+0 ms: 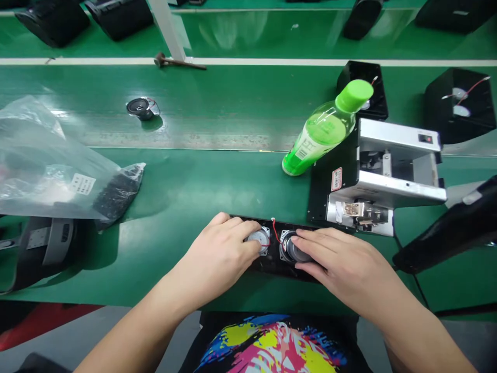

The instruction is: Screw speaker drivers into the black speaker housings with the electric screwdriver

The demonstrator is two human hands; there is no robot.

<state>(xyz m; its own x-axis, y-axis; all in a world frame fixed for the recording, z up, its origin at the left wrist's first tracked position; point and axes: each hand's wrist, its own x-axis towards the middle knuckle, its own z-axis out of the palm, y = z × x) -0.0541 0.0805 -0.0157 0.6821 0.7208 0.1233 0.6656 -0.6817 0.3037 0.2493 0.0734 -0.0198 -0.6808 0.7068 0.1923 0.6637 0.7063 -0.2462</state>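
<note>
A long black panel [274, 265] lies on the green bench in front of me, with two small round speaker drivers set in it, backs up. My left hand [225, 251] closes its fingers and thumb around the left speaker driver [261, 239], covering its left side. On the other one, the right speaker driver [288, 246], my right hand [345, 261] grips the magnet from the right. A thin red wire [275, 228] with a white connector rises between the two drivers. Both ends of the panel are partly hidden beneath my hands.
A silver and black machine [399, 176] stands right, beside a green-capped bottle [320, 134]. Black housings [458, 111] sit behind it. Leftward lie a plastic bag [50, 166] and a loose speaker [142, 108]. A rusty rod [180, 63] lies at the back.
</note>
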